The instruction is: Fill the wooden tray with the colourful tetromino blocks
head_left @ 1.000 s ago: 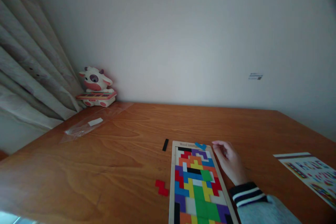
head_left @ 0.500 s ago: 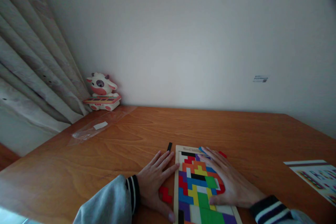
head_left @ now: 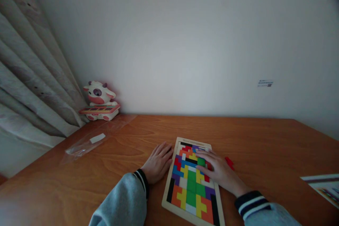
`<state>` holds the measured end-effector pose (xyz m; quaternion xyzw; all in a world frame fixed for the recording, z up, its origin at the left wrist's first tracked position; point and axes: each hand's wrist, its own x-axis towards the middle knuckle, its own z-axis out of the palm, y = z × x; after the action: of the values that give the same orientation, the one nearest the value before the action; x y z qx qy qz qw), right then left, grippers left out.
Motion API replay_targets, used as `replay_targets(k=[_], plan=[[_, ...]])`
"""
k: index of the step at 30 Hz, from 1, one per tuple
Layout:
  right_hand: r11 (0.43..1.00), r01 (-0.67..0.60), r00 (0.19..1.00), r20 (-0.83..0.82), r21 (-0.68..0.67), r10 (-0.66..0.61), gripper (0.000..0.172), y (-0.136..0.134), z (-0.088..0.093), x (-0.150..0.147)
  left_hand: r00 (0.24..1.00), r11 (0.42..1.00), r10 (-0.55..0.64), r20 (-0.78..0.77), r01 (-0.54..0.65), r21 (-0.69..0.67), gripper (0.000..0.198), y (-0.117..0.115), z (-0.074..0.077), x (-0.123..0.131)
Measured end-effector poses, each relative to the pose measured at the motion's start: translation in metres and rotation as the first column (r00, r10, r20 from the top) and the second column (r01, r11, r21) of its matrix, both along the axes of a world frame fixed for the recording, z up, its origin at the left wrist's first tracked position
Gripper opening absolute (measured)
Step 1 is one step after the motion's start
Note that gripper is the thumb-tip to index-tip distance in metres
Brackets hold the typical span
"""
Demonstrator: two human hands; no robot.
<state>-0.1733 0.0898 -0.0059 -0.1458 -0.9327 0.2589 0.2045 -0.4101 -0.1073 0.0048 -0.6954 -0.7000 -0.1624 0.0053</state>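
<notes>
A wooden puzzle board (head_left: 194, 219) with a pale frame lies at a slant on the table, filled with many-coloured Tetris-like blocks. My left hand (head_left: 158, 164) rests flat beside the board's upper left edge, fingers stretched forward. My right hand (head_left: 218, 170) lies over the upper right of the board, palm down, its fingers slightly bent and apart on the blocks. It covers part of that corner, so the pieces beneath are hidden. A loose red block (head_left: 229, 163) lies on the table just right of the board, behind my right hand.
The brown wooden table (head_left: 127, 141) meets a pale wall. A cow-shaped toy keyboard (head_left: 99, 102) stands at the back left by a curtain (head_left: 34, 77). A clear plastic bag (head_left: 82, 148) lies in front of it, and a printed sheet (head_left: 324, 183) lies at the right.
The board now sits at a slant, with more of its near end in view. My right hand has shifted slightly inward. The loose black and red blocks by my left hand no longer show.
</notes>
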Motion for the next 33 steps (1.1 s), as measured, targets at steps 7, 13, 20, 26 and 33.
replay_targets(k=[7, 13, 20, 26, 33], plan=[[0.988, 0.146, 0.983, -0.122, 0.051, -0.139, 0.047, 0.0, -0.012, 0.009, 0.999, 0.999, -0.042, 0.006, 0.042, 0.028, 0.044, -0.017, -0.007, -0.013], [0.991, 0.127, 0.984, -0.12, -0.028, -0.13, 0.033, -0.004, -0.012, 0.013, 0.999, 0.992, -0.012, 0.05, 0.006, 0.125, 0.029, -0.023, -0.003, -0.013], [0.994, 0.096, 0.975, -0.195, -0.06, -0.105, 0.028, -0.009, -0.008, 0.018, 0.999, 0.978, 0.033, 0.022, -0.037, 0.205, 0.027, -0.022, -0.003, -0.007], [0.996, 0.082, 0.973, -0.214, -0.025, -0.086, 0.021, -0.01, -0.008, 0.017, 0.996, 0.978, 0.086, -0.012, -0.082, 0.19, 0.031, -0.02, -0.003, -0.007], [0.99, 0.129, 0.985, -0.118, 0.053, -0.122, 0.05, -0.016, -0.004, 0.018, 0.981, 0.961, 0.132, 0.144, -0.162, 0.225, 0.023, -0.016, -0.007, -0.004]])
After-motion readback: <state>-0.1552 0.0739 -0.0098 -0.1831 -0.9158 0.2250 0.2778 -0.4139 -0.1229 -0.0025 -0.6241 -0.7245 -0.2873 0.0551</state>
